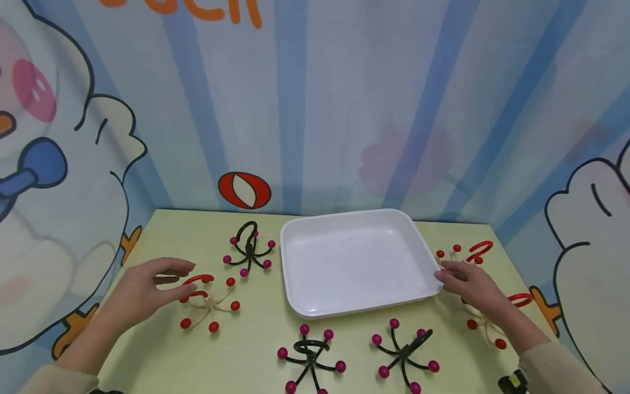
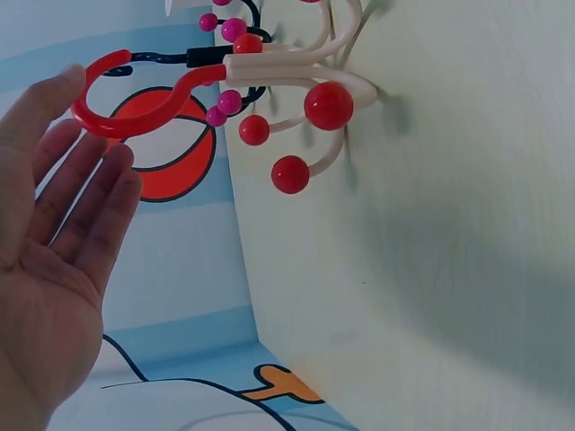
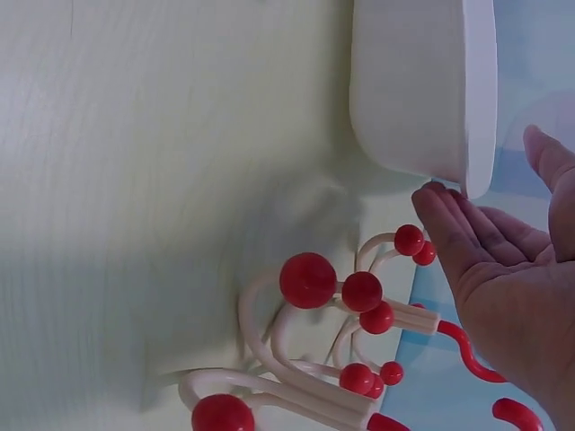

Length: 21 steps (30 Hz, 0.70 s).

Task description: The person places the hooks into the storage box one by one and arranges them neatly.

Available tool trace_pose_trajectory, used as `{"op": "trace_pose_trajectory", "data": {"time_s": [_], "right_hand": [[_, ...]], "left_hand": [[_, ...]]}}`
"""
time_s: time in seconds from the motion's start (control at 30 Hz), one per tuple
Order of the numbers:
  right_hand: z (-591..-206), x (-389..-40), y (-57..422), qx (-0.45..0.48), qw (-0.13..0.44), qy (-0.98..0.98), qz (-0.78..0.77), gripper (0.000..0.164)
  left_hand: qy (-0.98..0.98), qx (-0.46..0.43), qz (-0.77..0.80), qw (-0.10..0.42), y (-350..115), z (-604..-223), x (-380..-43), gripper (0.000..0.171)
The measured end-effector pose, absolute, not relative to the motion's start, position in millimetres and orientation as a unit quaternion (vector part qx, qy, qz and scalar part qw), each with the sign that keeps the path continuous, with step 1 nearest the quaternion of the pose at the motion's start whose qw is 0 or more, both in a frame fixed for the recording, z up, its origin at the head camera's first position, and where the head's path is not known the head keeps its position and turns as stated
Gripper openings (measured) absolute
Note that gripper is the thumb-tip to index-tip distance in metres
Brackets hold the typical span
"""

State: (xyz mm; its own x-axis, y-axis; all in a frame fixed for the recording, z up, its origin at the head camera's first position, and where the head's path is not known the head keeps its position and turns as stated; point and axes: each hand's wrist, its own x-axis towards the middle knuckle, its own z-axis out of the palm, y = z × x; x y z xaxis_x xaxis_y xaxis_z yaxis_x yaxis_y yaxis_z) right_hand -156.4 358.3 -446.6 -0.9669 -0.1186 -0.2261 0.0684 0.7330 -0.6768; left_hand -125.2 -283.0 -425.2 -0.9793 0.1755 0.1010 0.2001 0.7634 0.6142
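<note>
My left hand [image 1: 140, 293] is at a cream multi-arm hook hanger [image 1: 210, 301] with red ball tips and a red top hook. In the left wrist view the thumb tip overlaps the edge of that red hook [image 2: 148, 124], with the other fingers extended below it. My right hand [image 1: 467, 282] is beside the right edge of a white rectangular tray [image 1: 349, 262], its fingers loosely extended. Seen from the right wrist, those fingertips are right at the tray's corner [image 3: 409, 135]. Two more cream hangers with red balls [image 3: 308, 280] stand close by, partly hidden by the right arm in the head view.
Black hangers with magenta balls stand around the tray: one at the back left [image 1: 250, 251], one at front centre [image 1: 311, 358] and one front right [image 1: 403, 353]. A printed cartoon backdrop [image 1: 334, 109] rises behind the pale yellow table [image 1: 162, 235].
</note>
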Motion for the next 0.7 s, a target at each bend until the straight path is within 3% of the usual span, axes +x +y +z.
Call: {"op": "trace_pose_trajectory", "data": {"time_s": [0.7], "right_hand": [[-467,-160,364,0.047,0.122,0.885,-0.448,0.058]], "left_hand": [[-0.923,-0.053,-0.381,-0.005,-278,-436,-119,0.025]]}}
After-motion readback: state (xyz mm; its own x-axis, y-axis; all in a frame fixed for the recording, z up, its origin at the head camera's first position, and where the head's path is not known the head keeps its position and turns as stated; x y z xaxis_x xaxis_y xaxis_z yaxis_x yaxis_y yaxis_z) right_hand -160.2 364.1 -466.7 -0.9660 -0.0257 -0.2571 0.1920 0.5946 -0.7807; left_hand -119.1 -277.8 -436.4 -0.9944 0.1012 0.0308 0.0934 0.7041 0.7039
